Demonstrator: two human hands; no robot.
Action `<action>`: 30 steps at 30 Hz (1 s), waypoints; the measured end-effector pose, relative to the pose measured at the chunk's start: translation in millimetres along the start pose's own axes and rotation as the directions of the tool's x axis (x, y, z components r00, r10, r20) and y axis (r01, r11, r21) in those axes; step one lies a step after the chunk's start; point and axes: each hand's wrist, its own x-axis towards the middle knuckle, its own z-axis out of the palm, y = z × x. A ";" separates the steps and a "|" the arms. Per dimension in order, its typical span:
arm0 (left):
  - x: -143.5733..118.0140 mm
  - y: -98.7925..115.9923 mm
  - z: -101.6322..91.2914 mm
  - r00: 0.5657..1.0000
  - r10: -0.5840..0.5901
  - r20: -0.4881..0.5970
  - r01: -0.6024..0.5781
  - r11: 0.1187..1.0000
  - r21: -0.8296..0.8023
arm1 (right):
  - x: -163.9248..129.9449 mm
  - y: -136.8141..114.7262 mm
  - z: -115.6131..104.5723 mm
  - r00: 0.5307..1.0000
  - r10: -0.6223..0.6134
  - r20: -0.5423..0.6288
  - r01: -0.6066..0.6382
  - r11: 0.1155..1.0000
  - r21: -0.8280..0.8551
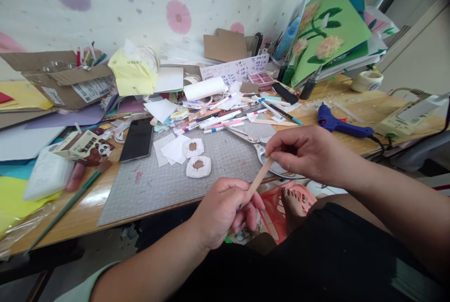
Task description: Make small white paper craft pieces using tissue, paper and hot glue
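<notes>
A flat wooden craft stick [260, 177] slants between my two hands, in front of the table edge. My left hand [228, 206] is closed on its lower end, thumb on top. The fingertips of my right hand [304, 154] pinch its upper end. Just behind my right hand lie scissors [253, 141], their handles partly hidden by it. On the grey cutting mat [140, 199] sit two white padded pieces with brown centres, a nearer one [198, 167] and a farther one [193, 148]. Beside them are small white paper squares [175, 149].
Several markers [225, 121] are heaped at the mat's back. A phone [137, 138] lies left, near a long paintbrush [70, 203]. On the right are a blue glue gun [341, 124] and a power strip [404, 119]. An orange plastic basket [277, 203] stands below the table edge.
</notes>
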 end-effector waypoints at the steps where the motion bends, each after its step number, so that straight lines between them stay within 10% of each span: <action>1: 0.0 0.0 0.2 1.000 -0.001 -0.002 0.001 1.000 0.004 | -0.1 0.0 0.7 1.000 -0.001 0.000 0.001 1.000 0.000; 30: -0.8 -4.7 -1.2 0.998 0.013 0.067 -0.013 1.000 -0.002 | 1.2 0.8 -2.7 0.999 0.039 0.023 -0.039 0.999 0.008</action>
